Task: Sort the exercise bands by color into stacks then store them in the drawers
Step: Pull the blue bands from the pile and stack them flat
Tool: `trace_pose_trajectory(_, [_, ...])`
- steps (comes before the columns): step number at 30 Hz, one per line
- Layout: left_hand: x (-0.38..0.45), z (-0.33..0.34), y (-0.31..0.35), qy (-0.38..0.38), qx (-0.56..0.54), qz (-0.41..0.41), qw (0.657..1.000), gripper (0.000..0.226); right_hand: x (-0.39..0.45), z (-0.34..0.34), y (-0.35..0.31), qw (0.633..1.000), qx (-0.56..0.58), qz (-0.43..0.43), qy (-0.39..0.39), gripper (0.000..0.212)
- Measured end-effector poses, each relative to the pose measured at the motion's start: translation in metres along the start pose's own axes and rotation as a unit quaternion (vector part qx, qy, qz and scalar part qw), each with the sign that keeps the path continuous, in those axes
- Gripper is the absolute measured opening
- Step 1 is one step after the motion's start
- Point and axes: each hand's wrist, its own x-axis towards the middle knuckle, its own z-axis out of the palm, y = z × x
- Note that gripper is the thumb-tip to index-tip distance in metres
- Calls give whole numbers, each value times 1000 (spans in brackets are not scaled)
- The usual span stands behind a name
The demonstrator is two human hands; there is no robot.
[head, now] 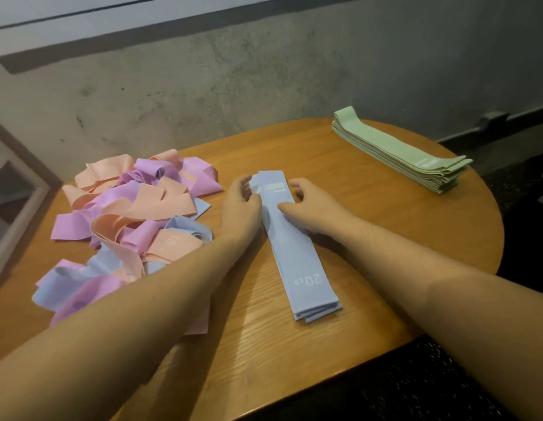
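Note:
A flat stack of light blue bands [297, 256], marked "20 LB", lies lengthwise in the middle of the round wooden table [370, 226]. My left hand [241, 203] touches its far left edge with loosely bent fingers. My right hand [309, 205] rests on the stack's right side, thumb lying across the top band. A neat stack of green bands [397, 148] sits at the table's far right. A loose heap of pink, peach and blue bands [127, 226] covers the left part of the table, partly under my left forearm.
A rough grey wall [234, 80] stands right behind the table. A pale framed panel [12, 189] shows at the left edge. Dark floor [522, 183] lies to the right of the table and below its front edge.

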Motion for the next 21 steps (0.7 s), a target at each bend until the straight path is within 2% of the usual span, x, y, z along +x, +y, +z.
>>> trace_pose_trajectory(4, [1, 2, -3, 6, 18, 16, 1000, 49, 15, 17, -12, 1000, -1, -14, -13, 74])
trace_pose_trajectory(9, [3, 4, -7, 0, 35, 24, 999, 45, 16, 22, -10, 1000, 3, -17, 14, 63])
trace_pose_trajectory(11, [4, 5, -8, -2, 36, 26, 999, 43, 12, 20, -7, 998, 60, -19, 21, 59])
trace_pose_trajectory(16, [-2, 4, -4, -7, 28, 24, 999, 41, -9, 19, -4, 982, 189, -22, 24, 68])
trace_pose_trajectory(21, [-26, -2, 4, 12, -29, -12, 999, 34, -37, 15, 0, 960, 278, -14, 18, 66])
